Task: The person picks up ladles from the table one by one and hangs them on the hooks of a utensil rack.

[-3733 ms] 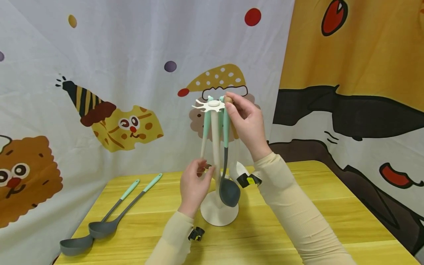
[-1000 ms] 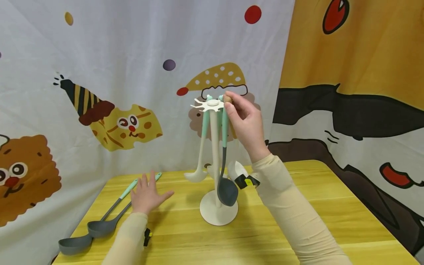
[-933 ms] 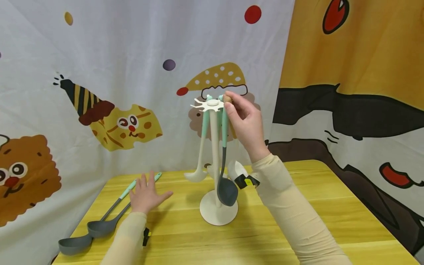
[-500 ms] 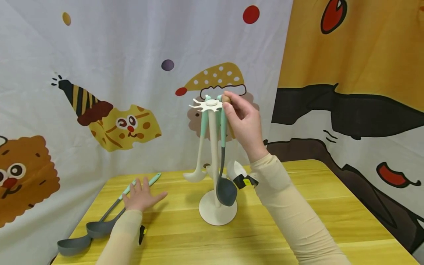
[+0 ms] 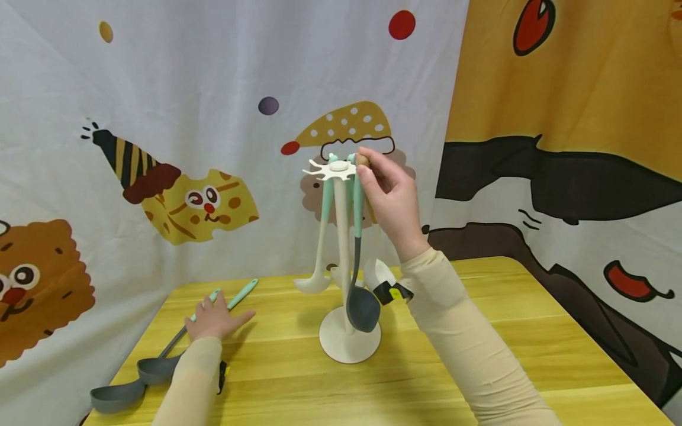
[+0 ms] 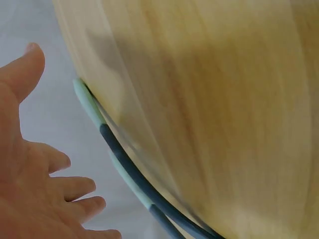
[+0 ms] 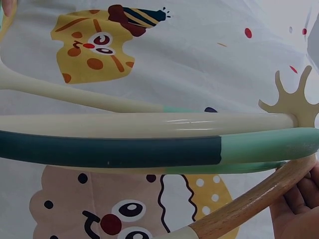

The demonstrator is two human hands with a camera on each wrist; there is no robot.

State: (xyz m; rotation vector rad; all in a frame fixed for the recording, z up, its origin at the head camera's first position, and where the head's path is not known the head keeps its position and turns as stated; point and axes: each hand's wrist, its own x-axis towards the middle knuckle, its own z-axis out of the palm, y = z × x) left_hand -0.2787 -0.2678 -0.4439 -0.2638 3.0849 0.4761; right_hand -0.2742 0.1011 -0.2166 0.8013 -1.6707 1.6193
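Observation:
At the rack's top my right hand (image 5: 393, 198) pinches the end of a wooden-handled utensil (image 7: 249, 201) with a pale shaft. A white head (image 5: 379, 272) shows below, partly behind my wrist. The cream utensil rack (image 5: 343, 248) stands upright; a dark grey ladle (image 5: 364, 309) with a mint handle and a cream ladle (image 5: 313, 284) hang from it. My left hand (image 5: 213, 319), fingers spread, is over the handles of two grey ladles lying on the table, the nearer ladle (image 5: 117, 396) and the farther ladle (image 5: 157, 370). Whether it touches them I cannot tell.
The rack's round base (image 5: 350, 348) rests on the wood-grain table (image 5: 479, 343). Its top plate (image 5: 335, 170) has bare hooks towards the left. Another pale utensil is half hidden behind the pole. A cartoon-printed curtain (image 5: 224, 71) hangs behind the table.
My left hand has left the rack's pole and moved left over the lying ladles, drifting farther left and closer in the last second. The right hand keeps its pinch on the wooden-handled utensil.

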